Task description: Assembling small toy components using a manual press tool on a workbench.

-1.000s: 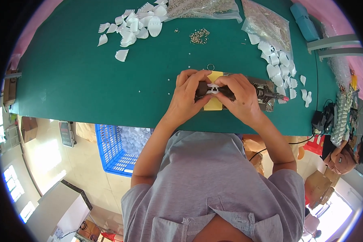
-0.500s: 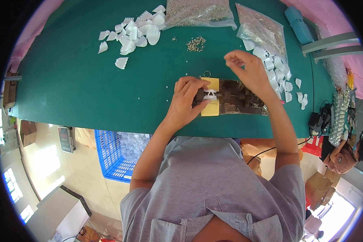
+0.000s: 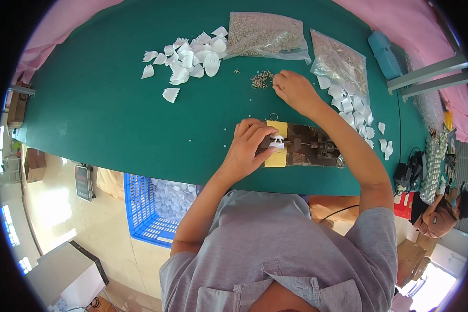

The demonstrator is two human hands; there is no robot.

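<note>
My left hand [image 3: 248,145] grips a small white plastic piece [image 3: 277,142] at the left end of a dark metal fixture [image 3: 300,147]. The fixture carries a yellow plate [image 3: 276,159], and a small ring [image 3: 273,117] lies just beyond it. Farther out, my right hand [image 3: 296,91] is at the right edge of a little heap of small metal parts [image 3: 260,79]. Its fingers are curled together and pointed down, so whatever is between them is hidden.
White toothed plastic pieces [image 3: 187,61] lie heaped at far left, with more white pieces [image 3: 354,110] at right. Two clear bags of small parts, one left [image 3: 265,35] and one right [image 3: 340,54], lie at the back. A blue basket [image 3: 135,208] stands below the green table [image 3: 99,119].
My right hand has moved from above the fixture's far side to the metal parts, its fingers closing. My left hand stays at the fixture. The whole view has shifted slightly.
</note>
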